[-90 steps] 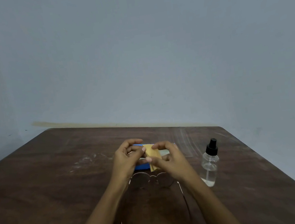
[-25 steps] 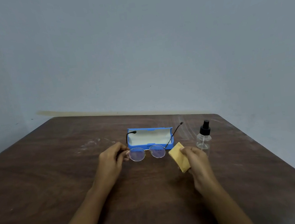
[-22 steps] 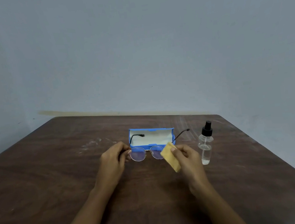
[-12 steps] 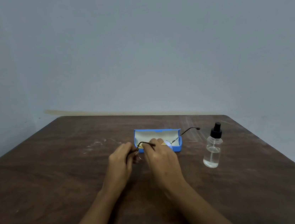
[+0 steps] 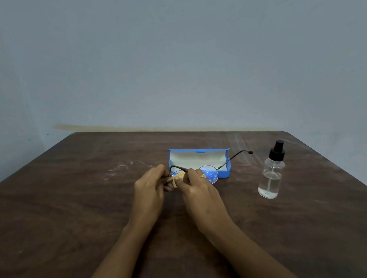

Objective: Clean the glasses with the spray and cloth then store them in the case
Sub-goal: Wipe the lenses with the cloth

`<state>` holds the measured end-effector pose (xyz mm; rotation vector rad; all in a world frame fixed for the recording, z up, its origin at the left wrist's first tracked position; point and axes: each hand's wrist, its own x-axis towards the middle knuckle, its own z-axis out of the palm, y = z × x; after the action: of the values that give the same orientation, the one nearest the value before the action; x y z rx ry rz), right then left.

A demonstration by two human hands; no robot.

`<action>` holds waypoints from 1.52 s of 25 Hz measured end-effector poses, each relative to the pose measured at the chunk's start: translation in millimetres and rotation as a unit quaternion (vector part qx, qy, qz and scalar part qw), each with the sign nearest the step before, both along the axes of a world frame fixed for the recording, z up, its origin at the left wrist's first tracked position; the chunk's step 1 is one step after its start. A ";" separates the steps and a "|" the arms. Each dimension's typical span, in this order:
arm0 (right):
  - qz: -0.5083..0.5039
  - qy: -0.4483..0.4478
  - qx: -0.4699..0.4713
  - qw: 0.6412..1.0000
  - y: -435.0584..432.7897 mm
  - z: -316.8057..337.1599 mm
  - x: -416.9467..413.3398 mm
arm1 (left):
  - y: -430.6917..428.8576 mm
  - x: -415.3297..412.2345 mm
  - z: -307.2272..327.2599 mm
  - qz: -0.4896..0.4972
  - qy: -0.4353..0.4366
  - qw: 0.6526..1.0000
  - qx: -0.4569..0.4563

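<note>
A second ago the right hand (image 5: pixel 198 190) held the cloth (image 5: pixel 179 176) in the air, clear of the glasses (image 5: pixel 210 173). Now it has crossed over and closed the cloth on the lens nearest the left hand (image 5: pixel 149 189), so the two hands sit almost touching. Only a yellow sliver of cloth shows between the fingers. I judge that wiping has begun. One lens is being wiped, the other is still to do, and storing comes after.

The left hand's fingers are curled and pinch the frame at its left end. The right hand's fingers and thumb are curled and pinch the cloth around the lens. The glasses are held low over the table (image 5: pixel 71 210), just in front of the case (image 5: pixel 194 158), with their arms spread toward the far edge. The free lens shows a speckled blue sheen. Whether that is droplets or reflection I cannot tell.

The case lies open near the middle of the far edge, pale lining up, nothing in it. The spray (image 5: pixel 271 174) stands upright toward the far right corner, apart from both hands, with a little clear liquid at its base.

The table is dark brown wood grain, with whitish scuffs left of the case and faint streaks by the far right corner. Behind it rises a plain blue-grey wall (image 5: pixel 166 48), with a yellowish band along its foot.
</note>
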<state>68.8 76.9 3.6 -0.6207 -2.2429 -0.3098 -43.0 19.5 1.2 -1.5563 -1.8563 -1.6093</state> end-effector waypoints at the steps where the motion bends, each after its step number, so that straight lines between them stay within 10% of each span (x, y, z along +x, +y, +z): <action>1: 0.000 0.000 0.002 1.000 -0.5 -0.3 1.5 | -0.3 0.2 0.6 0.000 -0.003 1.000 0.000; 38: 0.018 0.007 -0.124 0.992 -7.5 -3.3 1.6 | -1.5 4.2 5.5 -0.014 0.008 1.000 -0.008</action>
<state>70.5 69.5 0.3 -0.7087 -2.2938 -0.0069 -38.8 18.0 6.7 -1.6049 -1.8515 -1.5924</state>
